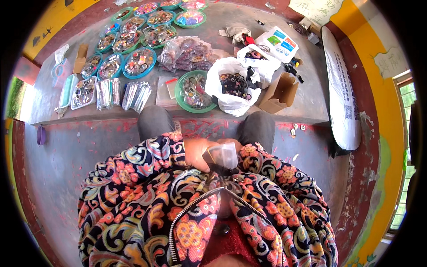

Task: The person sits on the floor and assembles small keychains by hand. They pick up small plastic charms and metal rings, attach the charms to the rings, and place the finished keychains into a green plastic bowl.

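Note:
In front of my lap, my left hand [196, 152] is closed on a small clear plastic bag [228, 155] with something dark and a thin yellowish line showing at its left side. My right hand [231, 143] is at the far side of the bag, mostly hidden by it, so its fingers do not show. Beyond my knees, a green basket [181, 100] holds hair ties in clear wrapping. Right of it stands a white plastic bag [215, 82] filled with dark hair ties.
An open cardboard box [279, 94] stands right of the bags. Bundles of packed slim items [135, 96] lie near the platform's front edge. Farther back are several blue and green baskets [140, 62] and a heap of filled clear bags [187, 54]. A long white package [341, 93] leans at right.

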`<state>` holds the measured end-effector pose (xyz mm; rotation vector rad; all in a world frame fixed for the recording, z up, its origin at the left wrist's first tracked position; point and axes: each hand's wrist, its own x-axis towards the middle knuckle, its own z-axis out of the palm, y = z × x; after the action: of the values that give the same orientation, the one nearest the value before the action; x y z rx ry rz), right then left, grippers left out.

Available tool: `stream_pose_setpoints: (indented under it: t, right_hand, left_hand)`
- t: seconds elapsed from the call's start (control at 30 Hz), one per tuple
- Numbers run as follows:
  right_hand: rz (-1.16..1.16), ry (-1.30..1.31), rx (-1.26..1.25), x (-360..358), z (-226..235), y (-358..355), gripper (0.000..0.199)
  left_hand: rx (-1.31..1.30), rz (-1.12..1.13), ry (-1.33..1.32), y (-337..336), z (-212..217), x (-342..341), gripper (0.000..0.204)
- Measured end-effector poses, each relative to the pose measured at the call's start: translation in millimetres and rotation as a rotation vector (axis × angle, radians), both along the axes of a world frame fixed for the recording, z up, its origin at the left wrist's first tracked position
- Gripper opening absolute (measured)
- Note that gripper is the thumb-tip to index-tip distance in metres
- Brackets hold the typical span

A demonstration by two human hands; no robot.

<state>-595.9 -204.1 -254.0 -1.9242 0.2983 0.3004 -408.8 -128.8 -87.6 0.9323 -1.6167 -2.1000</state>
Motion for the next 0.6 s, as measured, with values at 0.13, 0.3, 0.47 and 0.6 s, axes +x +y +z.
stream_pose_setpoints:
  t: [0.13,0.3,0.47,0.6]
  right_hand:
    - [-0.030,0.062,0.057,1,-7,2,0.020]
    - [-0.108,0.007,0.134,-6,54,-41,0.022]
    - [-0.523,-0.063,0.349,9,94,-49,0.024]
    - [-0.709,-0.180,0.386,31,113,-35,0.028]
  left_hand:
    - [-0.047,0.095,-0.018,12,-3,3,0.047]
    - [0.126,0.443,-0.007,19,-19,20,0.032]
    - [0.404,0.796,0.415,9,-51,29,0.054]
    - [0.486,0.758,0.663,-4,-72,21,0.067]
